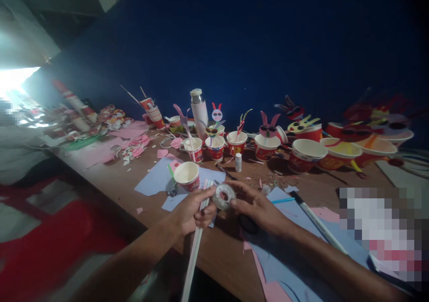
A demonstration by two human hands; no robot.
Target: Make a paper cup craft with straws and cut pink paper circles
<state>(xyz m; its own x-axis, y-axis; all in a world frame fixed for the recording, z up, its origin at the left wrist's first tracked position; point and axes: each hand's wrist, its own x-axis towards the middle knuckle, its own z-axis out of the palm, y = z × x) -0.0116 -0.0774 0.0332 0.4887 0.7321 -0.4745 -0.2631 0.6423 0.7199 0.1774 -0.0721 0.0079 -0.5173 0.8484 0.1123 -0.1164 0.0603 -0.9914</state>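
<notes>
Red cups [236, 149] holding cutouts [268, 125], left hand [191, 210] gripping straws [196, 244]

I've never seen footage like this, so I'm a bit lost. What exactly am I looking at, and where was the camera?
This one picture comes from a camera worn on a person's head, looking forward and down. No machine is involved: the two bare hands are the person's own. The left hand grips a bundle of long straws, and the right hand holds a roll of clear tape. On the wooden table lie sheets of blue paper, paper scraps and red-and-white paper cups, some decorated with paper ears and sunglasses.
</notes>
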